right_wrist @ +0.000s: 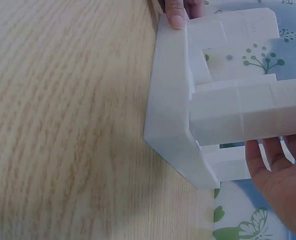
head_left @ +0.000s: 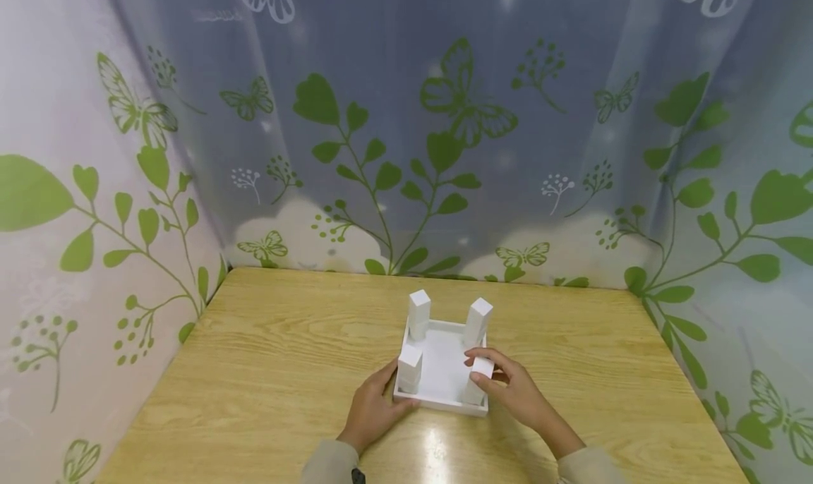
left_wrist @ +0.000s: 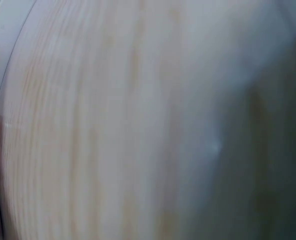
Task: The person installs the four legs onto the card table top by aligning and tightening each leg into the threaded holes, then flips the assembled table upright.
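Observation:
A shallow white square tray [head_left: 444, 360] lies on the table with a stack of white blocks standing upright at each corner. My left hand [head_left: 373, 406] grips the tray's near left corner, thumb on the front rim and fingers along the left side. Next to it rises the near left stack [head_left: 409, 371]. At the near right corner, my right hand [head_left: 517, 392] pinches the top white block [head_left: 483, 366] between thumb and fingers. Seams between blocks show on that stack [right_wrist: 238, 115] in the right wrist view. The left wrist view shows mostly blurred tabletop and a sliver of tray.
The wood-grain table [head_left: 286, 329] extends around the tray on all sides. Behind it hangs a grey-blue curtain [head_left: 394, 61] printed with green leaves and butterflies, and similar patterned fabric encloses the left and right sides.

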The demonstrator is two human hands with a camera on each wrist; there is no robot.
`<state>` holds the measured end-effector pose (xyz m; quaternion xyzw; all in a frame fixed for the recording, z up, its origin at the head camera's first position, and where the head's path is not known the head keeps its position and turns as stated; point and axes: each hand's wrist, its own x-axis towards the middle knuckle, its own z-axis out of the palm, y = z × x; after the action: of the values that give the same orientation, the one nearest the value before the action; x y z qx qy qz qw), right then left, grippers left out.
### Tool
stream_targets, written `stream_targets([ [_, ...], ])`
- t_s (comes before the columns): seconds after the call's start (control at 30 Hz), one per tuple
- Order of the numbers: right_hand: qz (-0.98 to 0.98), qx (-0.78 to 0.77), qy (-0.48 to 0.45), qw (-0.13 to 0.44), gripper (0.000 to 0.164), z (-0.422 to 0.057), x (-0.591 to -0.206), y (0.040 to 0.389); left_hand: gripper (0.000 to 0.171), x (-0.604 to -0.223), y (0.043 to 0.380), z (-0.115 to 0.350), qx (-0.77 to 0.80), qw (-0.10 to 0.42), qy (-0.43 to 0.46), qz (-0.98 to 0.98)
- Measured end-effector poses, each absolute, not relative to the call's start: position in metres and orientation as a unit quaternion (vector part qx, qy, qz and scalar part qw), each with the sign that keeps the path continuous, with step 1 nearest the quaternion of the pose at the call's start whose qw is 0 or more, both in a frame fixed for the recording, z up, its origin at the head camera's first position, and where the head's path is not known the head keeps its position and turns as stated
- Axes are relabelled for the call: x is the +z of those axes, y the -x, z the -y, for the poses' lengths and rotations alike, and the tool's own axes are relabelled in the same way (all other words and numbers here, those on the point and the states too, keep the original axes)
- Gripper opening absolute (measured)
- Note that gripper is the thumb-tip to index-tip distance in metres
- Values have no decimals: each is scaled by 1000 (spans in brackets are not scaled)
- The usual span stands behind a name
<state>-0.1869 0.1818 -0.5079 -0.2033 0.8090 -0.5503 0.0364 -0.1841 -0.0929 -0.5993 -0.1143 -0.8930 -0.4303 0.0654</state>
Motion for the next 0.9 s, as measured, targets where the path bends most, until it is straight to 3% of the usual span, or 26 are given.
stream_targets([
  [0.57,-811,-553,191,34,34,-182,-510,183,93,-606,186,93,-426,44,104,898],
  [0.9,-832,-484,261,71,45,-193,-493,189,92,-603,186,95,-429,57,103,895],
])
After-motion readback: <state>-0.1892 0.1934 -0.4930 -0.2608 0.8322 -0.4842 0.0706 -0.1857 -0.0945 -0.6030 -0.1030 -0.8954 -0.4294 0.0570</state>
